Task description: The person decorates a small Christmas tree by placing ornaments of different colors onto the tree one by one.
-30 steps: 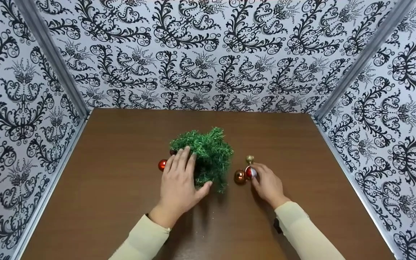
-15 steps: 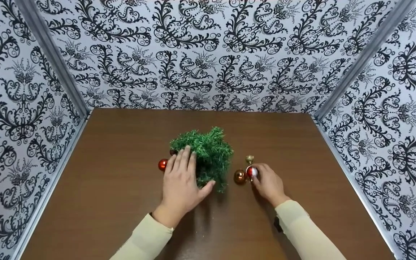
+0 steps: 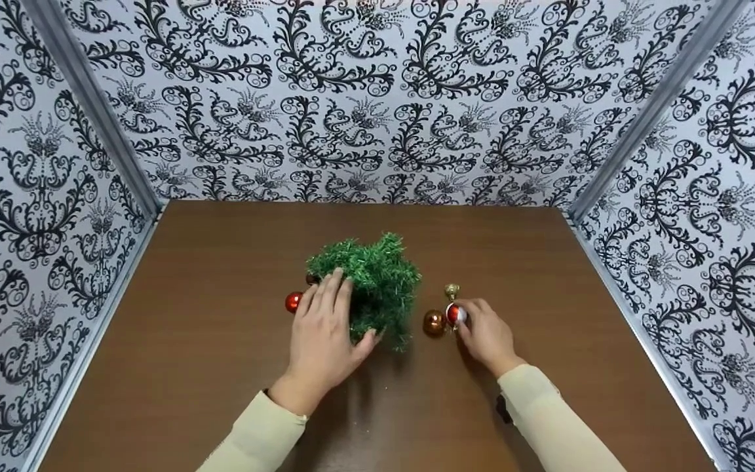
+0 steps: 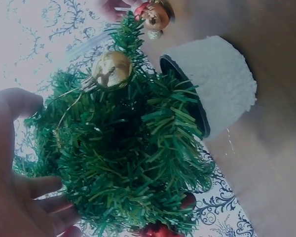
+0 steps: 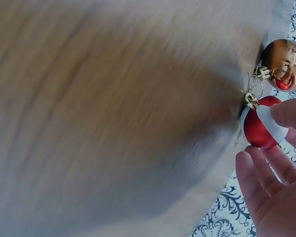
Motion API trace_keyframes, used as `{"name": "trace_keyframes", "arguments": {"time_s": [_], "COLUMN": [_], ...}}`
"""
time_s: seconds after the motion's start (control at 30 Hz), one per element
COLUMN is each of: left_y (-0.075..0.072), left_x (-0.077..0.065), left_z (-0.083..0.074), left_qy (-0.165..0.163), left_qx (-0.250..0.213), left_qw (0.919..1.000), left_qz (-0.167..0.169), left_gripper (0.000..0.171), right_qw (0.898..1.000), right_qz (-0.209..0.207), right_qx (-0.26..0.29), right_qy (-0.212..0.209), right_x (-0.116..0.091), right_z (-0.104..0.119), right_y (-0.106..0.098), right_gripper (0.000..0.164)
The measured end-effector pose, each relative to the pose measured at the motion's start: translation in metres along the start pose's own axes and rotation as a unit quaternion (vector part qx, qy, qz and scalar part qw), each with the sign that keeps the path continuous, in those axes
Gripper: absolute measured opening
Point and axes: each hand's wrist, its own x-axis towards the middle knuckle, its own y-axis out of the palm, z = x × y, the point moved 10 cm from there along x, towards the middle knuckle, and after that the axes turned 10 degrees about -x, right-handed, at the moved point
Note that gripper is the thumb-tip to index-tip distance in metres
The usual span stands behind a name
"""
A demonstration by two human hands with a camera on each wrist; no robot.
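A small artificial Christmas tree [image 3: 387, 275] of green tinsel stands mid-table; its white, rough-textured pot [image 4: 212, 84] shows in the left wrist view. My left hand [image 3: 323, 337] lies along the tree's left side, fingers extended against the branches. A gold bauble [image 4: 112, 69] hangs among them, and a red bauble [image 3: 293, 301] shows at the left edge. To the right, my right hand [image 3: 487, 333] pinches a red-and-white bauble [image 5: 264, 124] between thumb and fingers. Its gold cap and thread loop point away from the palm in the right wrist view.
A shiny copper bauble [image 3: 434, 323] lies just left of the pinched one. Behind them is a small gold ornament [image 3: 452, 290]. Patterned wall panels [image 3: 364, 98] enclose the brown table [image 3: 220, 262] at the back and both sides.
My left hand has shifted slightly right and back again along the tree. The right hand stays at the red-and-white bauble, almost still.
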Motion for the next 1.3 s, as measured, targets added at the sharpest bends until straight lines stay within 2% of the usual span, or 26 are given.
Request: {"name": "trace_keyframes", "arguments": {"time_s": [0.17,0.4,0.57,0.93,1.3], "left_y": [-0.001,-0.001,-0.002,-0.001,0.001], "left_x": [-0.001,-0.001,-0.001,0.001,-0.002], "left_z": [0.002,0.007,0.013,0.017,0.018], "left_qy": [0.007,0.015,0.009,0.01,-0.002], "left_qx": [-0.02,-0.021,-0.025,-0.013,-0.012], "left_qw": [0.9998,0.9996,0.9995,0.9995,0.9997], "left_qz": [-0.004,0.01,0.019,0.025,0.022], "left_gripper": [0.086,0.069,0.067,0.07,0.075], "right_qw": [1.0,1.0,1.0,1.0,1.0], "right_qz": [0.002,0.01,0.008,-0.012,0.001], "right_qx": [0.0,0.002,0.008,0.006,0.017], "right_qy": [0.003,0.009,0.009,0.005,0.012], "right_x": [0.0,0.002,0.003,0.002,0.0], "right_z": [0.0,0.0,-0.001,0.0,0.0], "right_y": [0.001,0.001,0.0,-0.004,0.001], "right_gripper": [0.039,0.038,0.039,0.038,0.04]}}
